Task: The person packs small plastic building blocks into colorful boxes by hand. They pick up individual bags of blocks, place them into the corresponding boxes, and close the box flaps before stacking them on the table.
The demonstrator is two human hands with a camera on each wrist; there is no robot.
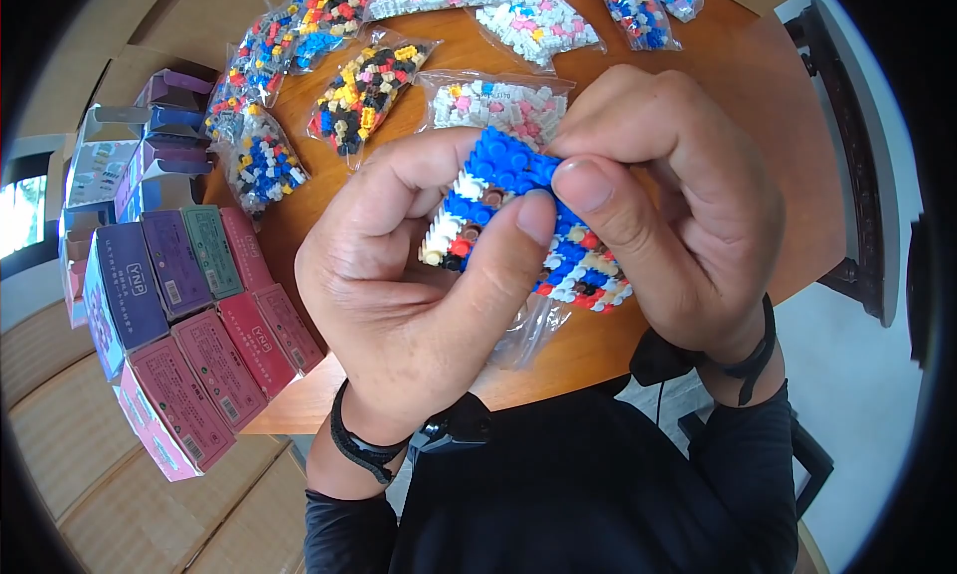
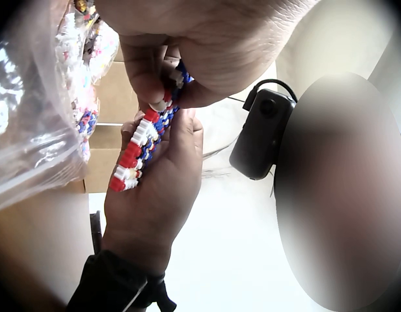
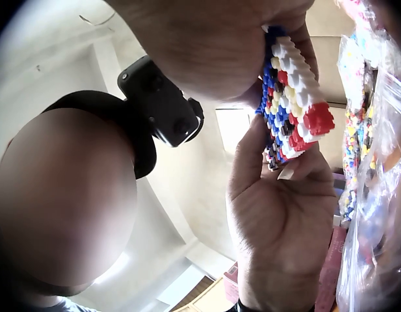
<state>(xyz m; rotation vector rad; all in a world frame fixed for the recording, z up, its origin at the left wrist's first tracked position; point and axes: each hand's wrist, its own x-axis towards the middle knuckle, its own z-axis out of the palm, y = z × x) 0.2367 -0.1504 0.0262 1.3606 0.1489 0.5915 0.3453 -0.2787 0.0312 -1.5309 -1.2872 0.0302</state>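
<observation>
A flat piece built of small studded bricks (image 1: 508,170), blue, white, red, brown and cream, is held up between both hands above the table. The left hand (image 1: 419,275) grips its left part, thumb lying on the studded face. Thumb and forefinger of the right hand (image 1: 678,195) pinch its upper right edge. In the left wrist view the piece (image 2: 143,144) shows a thick edge of red and white bricks. The right wrist view shows white and red bricks on the piece (image 3: 301,84), with a hand at each end. Fingers behind it are partly hidden.
Clear bags of mixed bricks (image 1: 367,90) and of white and pink bricks (image 1: 538,25) lie along the table's far side. Pink and purple boxes (image 1: 189,360) stand at the left. An empty-looking clear bag (image 1: 528,335) lies beneath the hands on the wooden table (image 1: 797,195).
</observation>
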